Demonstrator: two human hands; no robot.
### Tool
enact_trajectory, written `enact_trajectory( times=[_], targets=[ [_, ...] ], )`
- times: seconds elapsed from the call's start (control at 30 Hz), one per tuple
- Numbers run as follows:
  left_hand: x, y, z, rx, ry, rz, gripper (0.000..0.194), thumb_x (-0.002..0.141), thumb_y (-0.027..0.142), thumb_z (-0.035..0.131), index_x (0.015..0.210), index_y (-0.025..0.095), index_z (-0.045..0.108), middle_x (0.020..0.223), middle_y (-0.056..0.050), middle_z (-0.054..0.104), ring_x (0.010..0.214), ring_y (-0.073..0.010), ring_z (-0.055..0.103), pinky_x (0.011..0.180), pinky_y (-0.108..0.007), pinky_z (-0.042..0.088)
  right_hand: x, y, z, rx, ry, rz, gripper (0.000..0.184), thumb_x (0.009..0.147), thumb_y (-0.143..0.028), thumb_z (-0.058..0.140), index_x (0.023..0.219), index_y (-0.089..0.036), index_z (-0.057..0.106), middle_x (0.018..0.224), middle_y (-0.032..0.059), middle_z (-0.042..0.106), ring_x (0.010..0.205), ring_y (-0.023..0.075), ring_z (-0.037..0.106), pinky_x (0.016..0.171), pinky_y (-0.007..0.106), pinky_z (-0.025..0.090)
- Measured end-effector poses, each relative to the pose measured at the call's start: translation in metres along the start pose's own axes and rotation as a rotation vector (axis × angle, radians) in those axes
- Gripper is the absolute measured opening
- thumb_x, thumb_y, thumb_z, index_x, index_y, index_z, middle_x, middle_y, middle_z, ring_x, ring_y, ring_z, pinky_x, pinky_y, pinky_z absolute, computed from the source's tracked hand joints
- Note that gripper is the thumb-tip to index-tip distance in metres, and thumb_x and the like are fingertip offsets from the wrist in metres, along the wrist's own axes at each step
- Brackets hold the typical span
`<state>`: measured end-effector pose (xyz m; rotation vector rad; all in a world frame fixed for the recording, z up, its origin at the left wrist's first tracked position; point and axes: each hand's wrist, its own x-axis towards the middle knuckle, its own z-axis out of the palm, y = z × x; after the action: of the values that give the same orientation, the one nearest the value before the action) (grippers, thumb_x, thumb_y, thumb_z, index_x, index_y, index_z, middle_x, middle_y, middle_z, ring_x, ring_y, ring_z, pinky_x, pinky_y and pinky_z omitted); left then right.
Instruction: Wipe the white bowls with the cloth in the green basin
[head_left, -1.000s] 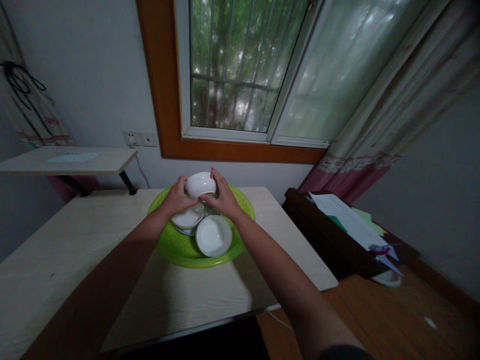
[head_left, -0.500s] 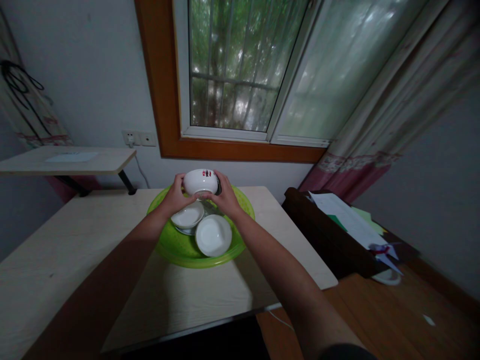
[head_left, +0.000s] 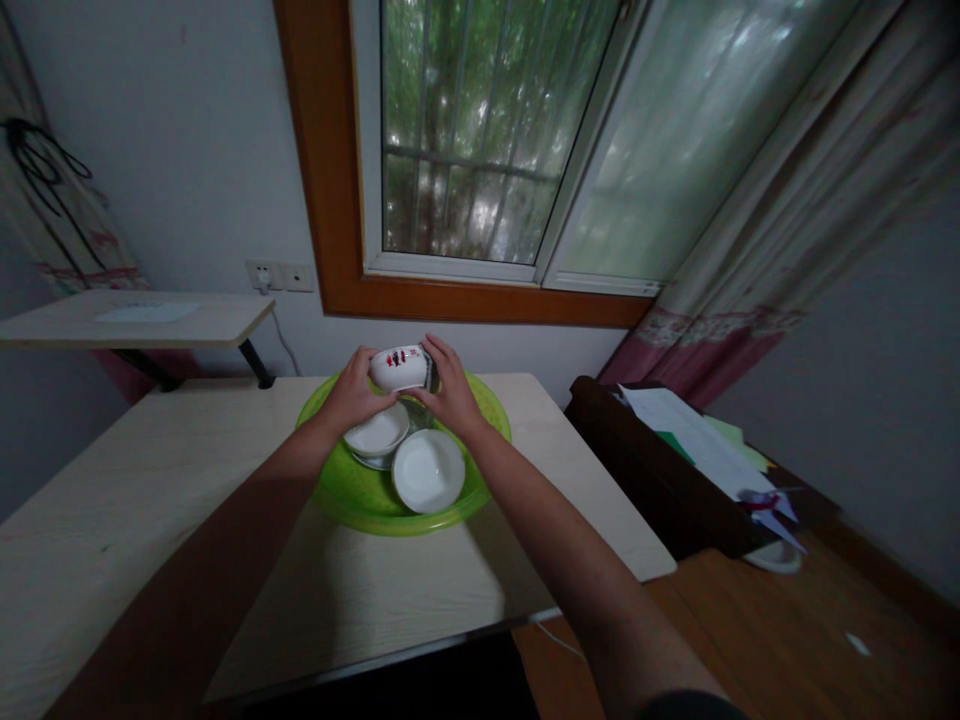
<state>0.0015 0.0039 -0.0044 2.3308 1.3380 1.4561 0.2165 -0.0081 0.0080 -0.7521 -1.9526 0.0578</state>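
Note:
Both hands hold a white bowl [head_left: 399,369] with red and black markings on its outer wall, raised over the far part of a green basin [head_left: 352,517]. My left hand [head_left: 352,392] grips the bowl's left end, thumb underneath. At the other end my right hand [head_left: 452,388] is closed round it, and a dark patch I cannot make out shows by those fingers. Inside the basin, a white bowl [head_left: 377,430] lies just below my left hand, with a dish partly visible under it. Nearer to me in the basin is another white bowl [head_left: 428,471], open side up.
The basin stands on a pale wooden table [head_left: 420,590]. At the left is a raised shelf [head_left: 217,318] on black legs. A window [head_left: 480,150] and wall socket [head_left: 279,276] are behind. To the right, papers [head_left: 690,440] lie on dark furniture [head_left: 622,460].
The held bowl has turned in my hands: its markings now sit further left, and more of the dark patch shows at my right fingers. The other bowls stay where they were.

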Motion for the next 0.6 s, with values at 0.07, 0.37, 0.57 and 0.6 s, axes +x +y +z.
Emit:
enact_trajectory(
  times=[0.07,0.37,0.57,0.6],
  targets=[
    [0.0,0.001,0.0,0.002,0.011,-0.06,0.063,0.065,0.041,0.079,0.114,0.021,0.045,0.106,-0.006,0.058,0.098,-0.0226,0.062,0.084,-0.035,0.053,0.0,-0.003,-0.001,0.021,0.027,-0.003,0.075,0.087,-0.046,0.07,0.15,-0.024,0.038,0.155,0.0149,0.038,0.144,0.0285,0.038,0.12,0.049,0.032],
    [0.001,0.003,-0.002,0.0,-0.028,-0.128,0.065,0.064,0.045,0.078,0.114,0.019,0.046,0.107,-0.009,0.062,0.097,-0.0234,0.064,0.083,-0.035,0.053,0.0,0.01,0.001,0.062,0.248,0.155,0.031,0.099,-0.029,0.048,0.126,-0.023,0.063,0.121,0.012,0.053,0.116,0.0223,0.056,0.103,0.041,0.052],
    [0.0,0.005,-0.002,0.011,-0.095,-0.142,0.064,0.063,0.045,0.077,0.113,0.021,0.046,0.106,-0.007,0.063,0.095,-0.024,0.065,0.082,-0.035,0.053,-0.002,0.006,0.004,0.199,0.326,0.188,0.034,0.094,-0.033,0.06,0.126,-0.025,0.054,0.12,0.0092,0.053,0.106,0.018,0.06,0.087,0.032,0.059],
    [-0.001,0.005,-0.001,0.009,-0.104,-0.13,0.064,0.063,0.045,0.077,0.113,0.021,0.046,0.106,-0.007,0.063,0.096,-0.0243,0.065,0.083,-0.036,0.052,-0.002,0.004,0.003,0.192,0.317,0.17,0.03,0.093,-0.033,0.061,0.122,-0.025,0.056,0.117,0.0084,0.056,0.105,0.018,0.061,0.088,0.033,0.059]
  ],
)
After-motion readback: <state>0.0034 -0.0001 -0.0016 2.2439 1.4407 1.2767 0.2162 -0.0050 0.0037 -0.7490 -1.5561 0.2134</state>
